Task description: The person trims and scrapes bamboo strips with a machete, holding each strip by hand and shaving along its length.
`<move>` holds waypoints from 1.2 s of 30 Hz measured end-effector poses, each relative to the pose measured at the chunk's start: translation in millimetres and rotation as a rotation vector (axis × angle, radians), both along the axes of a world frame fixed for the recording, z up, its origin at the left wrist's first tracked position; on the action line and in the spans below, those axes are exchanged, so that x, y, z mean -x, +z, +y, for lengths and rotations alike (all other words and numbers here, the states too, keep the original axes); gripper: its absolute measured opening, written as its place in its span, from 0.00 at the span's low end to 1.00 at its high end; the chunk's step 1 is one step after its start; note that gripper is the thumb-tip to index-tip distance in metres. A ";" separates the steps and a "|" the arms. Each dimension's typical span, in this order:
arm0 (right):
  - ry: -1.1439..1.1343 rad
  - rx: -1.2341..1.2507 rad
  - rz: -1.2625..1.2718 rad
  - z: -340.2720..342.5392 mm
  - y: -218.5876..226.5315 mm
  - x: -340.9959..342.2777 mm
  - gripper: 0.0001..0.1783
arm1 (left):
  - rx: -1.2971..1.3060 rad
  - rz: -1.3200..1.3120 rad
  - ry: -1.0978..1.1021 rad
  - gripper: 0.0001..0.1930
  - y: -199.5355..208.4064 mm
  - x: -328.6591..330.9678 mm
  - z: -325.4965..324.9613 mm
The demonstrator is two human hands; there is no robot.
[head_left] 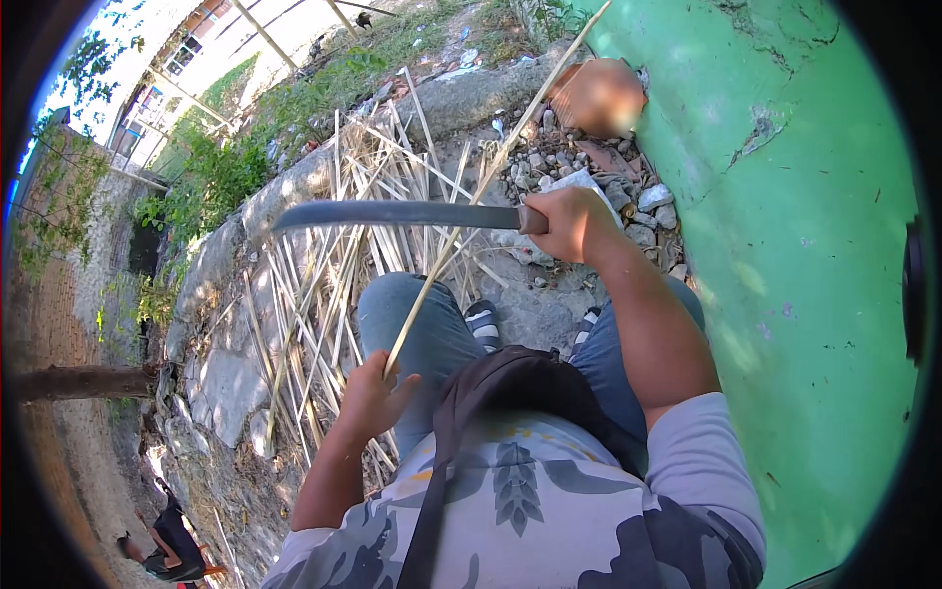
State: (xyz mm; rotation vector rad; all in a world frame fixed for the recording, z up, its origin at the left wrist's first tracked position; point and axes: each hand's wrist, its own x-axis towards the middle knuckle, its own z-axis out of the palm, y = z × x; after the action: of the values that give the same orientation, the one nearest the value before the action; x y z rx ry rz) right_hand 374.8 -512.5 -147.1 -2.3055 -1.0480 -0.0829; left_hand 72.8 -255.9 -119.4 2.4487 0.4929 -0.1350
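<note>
My right hand [572, 226] is closed round the wooden handle of a machete [402, 214]. Its long dark blade points left, level across the picture, and crosses a pale bamboo strip [500, 155]. That strip runs from my left hand [376, 395] up past my right hand to the top of the view. My left hand grips the strip's near end beside my left knee, thumb held apart. Whether the blade touches the strip I cannot tell. Many more split bamboo strips [324, 270] lie in a loose heap on the ground to my left.
A green wall [785, 324] stands close on my right, with rubble stones [643, 211] and a rounded orange-brown object, partly blurred, [599, 96] at its foot. A stone ledge [471, 98] runs beyond the heap. At lower left, a person in dark clothes [172, 540] sits.
</note>
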 end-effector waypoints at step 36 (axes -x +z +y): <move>0.028 -0.256 0.384 0.5 5.4 8.9 0.16 | 0.013 0.032 -0.027 0.18 -9.8 25.1 -0.4</move>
State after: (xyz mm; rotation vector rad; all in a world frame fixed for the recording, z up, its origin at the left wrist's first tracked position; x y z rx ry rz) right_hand 365.9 -512.0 -141.7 -1.9731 -0.8193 0.2168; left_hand 47.7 -256.4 -129.3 2.4441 0.4717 -0.1884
